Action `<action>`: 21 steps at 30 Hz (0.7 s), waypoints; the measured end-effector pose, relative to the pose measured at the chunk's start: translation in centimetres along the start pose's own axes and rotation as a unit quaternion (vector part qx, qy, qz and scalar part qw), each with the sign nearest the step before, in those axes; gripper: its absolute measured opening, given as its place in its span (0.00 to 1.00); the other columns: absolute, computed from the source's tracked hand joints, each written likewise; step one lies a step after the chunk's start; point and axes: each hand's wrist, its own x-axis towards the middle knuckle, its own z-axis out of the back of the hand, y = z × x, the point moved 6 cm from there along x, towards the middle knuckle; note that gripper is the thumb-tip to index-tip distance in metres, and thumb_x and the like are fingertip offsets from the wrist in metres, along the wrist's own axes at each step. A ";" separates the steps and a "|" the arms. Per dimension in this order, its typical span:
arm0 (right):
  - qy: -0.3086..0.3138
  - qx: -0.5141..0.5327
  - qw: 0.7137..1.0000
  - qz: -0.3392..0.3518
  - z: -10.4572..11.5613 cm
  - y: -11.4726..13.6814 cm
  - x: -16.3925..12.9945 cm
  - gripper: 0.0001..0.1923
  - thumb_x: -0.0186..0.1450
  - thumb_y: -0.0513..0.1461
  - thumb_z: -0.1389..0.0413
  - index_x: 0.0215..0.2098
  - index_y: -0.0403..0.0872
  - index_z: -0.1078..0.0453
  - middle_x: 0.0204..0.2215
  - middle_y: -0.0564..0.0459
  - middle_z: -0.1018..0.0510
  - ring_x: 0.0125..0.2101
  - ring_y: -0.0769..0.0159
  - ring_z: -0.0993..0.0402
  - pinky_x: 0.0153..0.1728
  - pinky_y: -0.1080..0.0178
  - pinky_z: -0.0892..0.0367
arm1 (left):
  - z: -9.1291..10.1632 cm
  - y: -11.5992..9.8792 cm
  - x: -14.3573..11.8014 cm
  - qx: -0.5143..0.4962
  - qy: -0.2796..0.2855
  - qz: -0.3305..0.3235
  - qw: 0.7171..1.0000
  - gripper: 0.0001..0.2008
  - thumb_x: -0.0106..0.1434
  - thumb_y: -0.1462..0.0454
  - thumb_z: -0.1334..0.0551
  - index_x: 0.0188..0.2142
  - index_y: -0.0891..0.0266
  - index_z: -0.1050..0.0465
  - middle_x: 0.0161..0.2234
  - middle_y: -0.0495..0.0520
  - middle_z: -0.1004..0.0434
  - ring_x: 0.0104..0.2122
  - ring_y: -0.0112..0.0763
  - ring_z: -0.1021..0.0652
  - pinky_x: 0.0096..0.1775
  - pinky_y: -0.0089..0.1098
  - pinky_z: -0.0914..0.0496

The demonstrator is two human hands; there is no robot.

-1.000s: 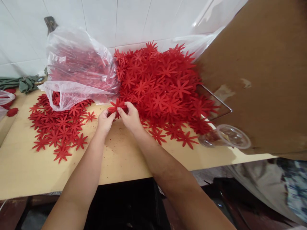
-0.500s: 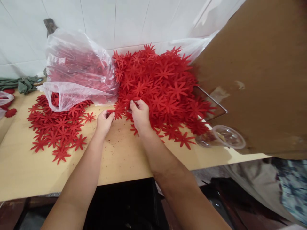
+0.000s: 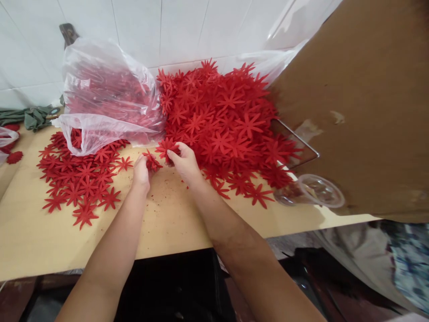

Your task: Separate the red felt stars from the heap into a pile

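My left hand is closed on red flower-shaped cutouts, several petals showing past the fingers. Just to the right, my right hand pinches another red flower cutout between thumb and fingers, lifted a little above the table. How many pieces each hand holds I cannot tell. Behind my right hand rises a large heap of the same red flower cutouts. A lower pile of red flower cutouts lies to the left of my left hand.
A clear plastic bag full of red cutouts leans on the tiled wall. At right stand a large brown board, a bent metal wire and a clear plastic cup on its side. Small red crumbs dot the wooden table.
My right hand has drawn back from the heap toward my left hand, bringing a flower cutout with it. My left hand has turned, its cutouts now held more upright.
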 end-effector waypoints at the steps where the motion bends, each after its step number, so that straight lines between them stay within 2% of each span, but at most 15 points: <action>1: -0.002 0.002 1.000 -0.007 -0.1 -0.1 0.0 0.09 0.53 0.40 0.44 0.25 0.47 0.42 0.14 0.63 0.34 0.14 0.77 0.39 0.16 0.70 0.44 | -0.2 0.2 -0.1 0.000 0.010 0.008 1.000 0.01 0.50 0.66 0.47 0.25 0.61 0.39 0.19 0.44 0.35 0.20 0.20 0.32 0.27 0.24 0.35; 4: 0.000 0.008 1.000 0.011 -0.2 0.1 0.0 0.09 0.54 0.41 0.44 0.24 0.46 0.40 0.13 0.63 0.35 0.12 0.79 0.43 0.15 0.71 0.45 | -0.7 0.5 -0.2 0.026 0.043 0.014 0.999 0.03 0.50 0.64 0.46 0.27 0.62 0.38 0.20 0.45 0.34 0.19 0.21 0.31 0.25 0.24 0.37; 9: 0.007 -0.019 0.999 0.026 -0.1 0.3 0.0 0.18 0.55 0.49 0.46 0.18 0.44 0.40 0.09 0.63 0.40 0.11 0.80 0.46 0.13 0.71 0.49 | -0.8 0.3 -0.1 0.095 0.049 -0.018 0.994 0.11 0.44 0.73 0.47 0.29 0.62 0.36 0.17 0.42 0.37 0.14 0.17 0.37 0.19 0.21 0.43; 12: 0.009 -0.026 0.999 0.025 0.0 0.3 -0.1 0.20 0.55 0.51 0.47 0.17 0.44 0.40 0.08 0.62 0.41 0.10 0.79 0.47 0.12 0.71 0.49 | -0.9 -0.1 -0.2 0.107 0.062 -0.018 0.992 0.11 0.43 0.74 0.50 0.26 0.63 0.36 0.17 0.43 0.38 0.13 0.16 0.40 0.17 0.20 0.48; 17: 0.003 -0.015 1.000 0.027 0.0 0.4 -0.1 0.11 0.53 0.44 0.44 0.24 0.44 0.37 0.13 0.62 0.36 0.13 0.79 0.42 0.14 0.72 0.45 | -0.7 -0.6 -0.6 0.075 0.053 0.010 0.996 0.04 0.51 0.68 0.49 0.23 0.63 0.38 0.14 0.42 0.45 0.11 0.17 0.44 0.15 0.21 0.53; 19: 0.001 -0.011 1.000 0.019 0.0 0.3 -0.1 0.09 0.53 0.41 0.43 0.27 0.45 0.38 0.14 0.63 0.35 0.14 0.79 0.41 0.14 0.73 0.45 | -0.6 -0.8 -0.6 0.079 0.050 -0.002 0.996 0.05 0.53 0.63 0.46 0.24 0.63 0.37 0.13 0.41 0.47 0.11 0.16 0.45 0.15 0.21 0.53; 21: 0.006 -0.015 1.000 0.009 -0.2 0.2 -0.1 0.08 0.53 0.40 0.44 0.28 0.45 0.38 0.14 0.63 0.35 0.14 0.79 0.41 0.14 0.73 0.47 | -0.7 -1.2 -0.7 0.099 0.048 -0.038 0.993 0.07 0.52 0.61 0.41 0.26 0.63 0.35 0.14 0.40 0.45 0.12 0.15 0.44 0.16 0.21 0.51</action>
